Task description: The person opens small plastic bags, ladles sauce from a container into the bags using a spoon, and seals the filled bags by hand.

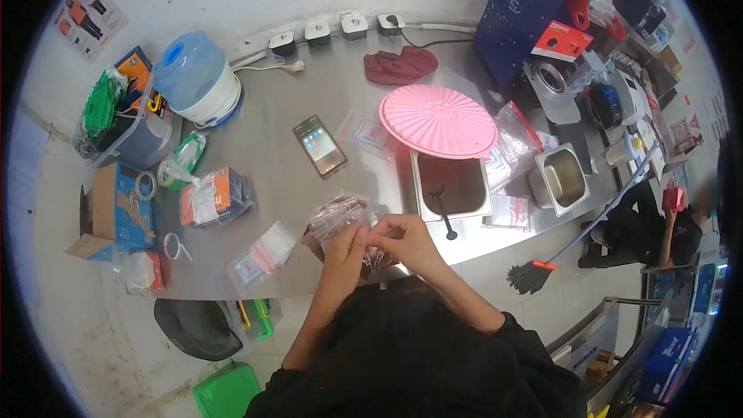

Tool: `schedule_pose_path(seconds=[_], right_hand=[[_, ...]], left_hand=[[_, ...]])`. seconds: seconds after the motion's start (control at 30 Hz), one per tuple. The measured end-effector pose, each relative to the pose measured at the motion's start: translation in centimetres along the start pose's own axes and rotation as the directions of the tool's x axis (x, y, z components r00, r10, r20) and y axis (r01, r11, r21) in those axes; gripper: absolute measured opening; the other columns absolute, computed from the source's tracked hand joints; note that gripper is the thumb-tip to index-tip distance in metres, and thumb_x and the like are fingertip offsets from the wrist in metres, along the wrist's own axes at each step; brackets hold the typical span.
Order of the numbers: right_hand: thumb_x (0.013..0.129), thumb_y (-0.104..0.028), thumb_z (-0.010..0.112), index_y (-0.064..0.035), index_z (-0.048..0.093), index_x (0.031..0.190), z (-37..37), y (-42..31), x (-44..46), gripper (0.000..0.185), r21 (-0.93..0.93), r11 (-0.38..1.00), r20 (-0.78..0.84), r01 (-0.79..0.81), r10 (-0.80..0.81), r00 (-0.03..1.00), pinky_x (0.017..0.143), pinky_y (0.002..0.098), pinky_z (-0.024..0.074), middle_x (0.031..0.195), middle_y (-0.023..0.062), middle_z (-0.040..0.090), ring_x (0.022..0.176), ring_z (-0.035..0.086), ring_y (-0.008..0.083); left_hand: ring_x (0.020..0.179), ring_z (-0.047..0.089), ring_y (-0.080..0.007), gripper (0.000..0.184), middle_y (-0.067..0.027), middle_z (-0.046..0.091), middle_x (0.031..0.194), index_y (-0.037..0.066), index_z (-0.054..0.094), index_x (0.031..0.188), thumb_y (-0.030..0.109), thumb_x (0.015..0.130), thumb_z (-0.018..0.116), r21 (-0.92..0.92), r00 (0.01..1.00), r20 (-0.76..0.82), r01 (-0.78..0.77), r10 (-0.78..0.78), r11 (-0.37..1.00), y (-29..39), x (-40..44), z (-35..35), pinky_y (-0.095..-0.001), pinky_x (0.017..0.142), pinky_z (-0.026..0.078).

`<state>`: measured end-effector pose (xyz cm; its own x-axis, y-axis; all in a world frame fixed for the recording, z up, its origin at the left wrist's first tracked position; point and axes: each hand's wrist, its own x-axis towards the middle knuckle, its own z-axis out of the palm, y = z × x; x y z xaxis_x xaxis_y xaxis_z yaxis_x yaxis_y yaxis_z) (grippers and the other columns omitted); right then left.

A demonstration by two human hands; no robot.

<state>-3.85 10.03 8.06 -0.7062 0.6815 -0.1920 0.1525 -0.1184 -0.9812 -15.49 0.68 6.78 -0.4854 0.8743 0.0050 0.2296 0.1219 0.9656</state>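
My left hand [346,252] and my right hand [410,245] meet at the fingertips, both pinched closed; whatever lies between them is too small to make out. Just under them, at the table's front edge, is a brown open pack of clear plastic sachets [337,215]. A steel container [418,193] stands to the right of my hands, with a dark long-handled scoop [443,213] leaning over its front rim. A pink ribbed lid [439,121] covers its back part. To the left lies a zip bag with a printed label [263,255].
A phone [320,145] lies on the steel table [271,108], near a dark red cloth [400,66]. Wrapped packages [215,197] and a water jug [190,73] stand left. At right are a smaller steel container [560,178], a mop [530,275] and another person [650,220].
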Motion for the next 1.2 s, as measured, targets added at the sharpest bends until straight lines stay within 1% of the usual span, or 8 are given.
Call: schedule_pose_path(seconds=[0.1,0.2,0.3,0.53,0.73,0.83,0.9,1.2], right_hand=[[0.082,-0.009,0.064,0.0015,0.059,0.082,-0.7,-0.5,-0.3,0.011,0.276,0.955,0.147,-0.107,0.068,0.987,0.05,0.023,0.0427,0.069,0.0023,0.062,0.063,0.054,0.0051],[0.087,-0.013,0.054,0.0025,0.055,0.082,-0.2,-1.3,-1.3,0.016,-0.175,0.964,0.03,0.2,-0.197,0.98,0.057,0.0304,0.0438,0.07,0.0109,0.059,0.065,0.058,0.0162],[0.091,-0.016,0.039,0.0021,0.047,0.083,0.1,-1.8,-2.1,0.021,-0.315,0.909,-0.008,0.271,-0.288,0.958,0.059,0.039,0.0411,0.072,0.02,0.052,0.065,0.051,0.0374],[0.087,-0.009,0.048,0.0008,0.047,0.084,-0.4,-2.8,-2.4,0.011,-0.328,0.899,-0.109,0.29,-0.341,0.934,0.059,0.0388,0.0408,0.07,0.0184,0.05,0.063,0.051,0.0357],[0.08,0.001,0.057,-0.002,0.043,0.081,-3.4,-2.8,-2.4,0.014,-0.555,0.757,-0.258,0.344,-0.55,0.794,0.05,0.0313,0.0386,0.059,0.0089,0.049,0.052,0.049,0.0201],[0.076,0.008,0.051,-0.0077,0.036,0.082,-3.6,-2.8,-2.6,0.023,0.213,0.967,-0.189,0.142,-0.102,0.977,0.043,0.018,0.0307,0.054,-0.0049,0.044,0.047,0.042,-0.0002],[0.076,0.008,0.051,-0.0075,0.035,0.084,-3.5,-3.0,-2.8,0.023,0.252,0.959,-0.184,0.133,-0.088,0.979,0.042,0.0182,0.0314,0.054,-0.0044,0.043,0.046,0.042,0.0005],[0.079,0.004,0.054,-0.0063,0.037,0.087,-3.5,-3.5,-4.2,0.021,0.33,0.939,-0.227,0.098,-0.021,0.974,0.044,0.0191,0.0364,0.056,-0.0022,0.047,0.049,0.047,0.0036]], left_hand=[[0.064,0.052,-0.0212,0.024,-0.0138,0.051,0.067,-0.002,0.05,0.084,0.02,0.093,0.046,-0.024,0.987,0.158,0.045,-0.041,0.999,0.8,0.3,-0.5,-0.034,0.059,0.039],[0.059,0.05,-0.0185,0.022,-0.0106,0.05,0.065,-0.001,0.049,0.081,0.018,0.093,0.046,0.369,0.944,0.096,-0.328,0.315,0.869,0.6,0.5,0.5,-0.0333,0.056,0.038],[0.054,0.045,-0.0172,0.02,-0.0088,0.046,0.06,0.0,0.047,0.078,0.014,0.092,0.046,0.242,0.954,0.07,-0.301,0.293,0.923,1.4,0.1,1.7,-0.0311,0.051,0.036],[0.048,0.039,-0.0153,0.018,-0.0088,0.043,0.056,0.0,0.045,0.073,0.01,0.086,0.051,-0.214,0.982,-0.097,-0.181,0.163,0.96,2.5,0.6,3.2,-0.0305,0.046,0.031],[0.055,0.047,-0.0214,0.007,-0.0068,0.051,0.064,0.004,0.05,0.076,0.004,0.076,0.057,0.372,0.947,-0.113,-0.239,0.3,0.897,3.6,1.7,1.5,-0.0325,0.055,0.039],[0.079,0.055,-0.0261,0.016,-0.0085,0.058,0.081,0.007,0.057,0.085,0.005,0.07,0.063,0.312,0.772,-0.106,-0.573,0.627,0.758,4.6,3.0,1.3,-0.0377,0.073,0.043],[0.102,0.052,-0.0247,0.038,-0.0068,0.06,0.098,0.009,0.058,0.099,0.015,0.064,0.072,0.03,0.783,0.289,-0.582,0.55,0.813,4.7,3.6,0.7,-0.045,0.093,0.035],[0.106,0.051,-0.0232,0.065,-0.0004,0.059,0.104,0.014,0.054,0.109,0.029,0.052,0.081,0.219,0.823,0.348,-0.536,0.448,0.815,4.6,3.7,1.5,-0.0534,0.105,0.017]])
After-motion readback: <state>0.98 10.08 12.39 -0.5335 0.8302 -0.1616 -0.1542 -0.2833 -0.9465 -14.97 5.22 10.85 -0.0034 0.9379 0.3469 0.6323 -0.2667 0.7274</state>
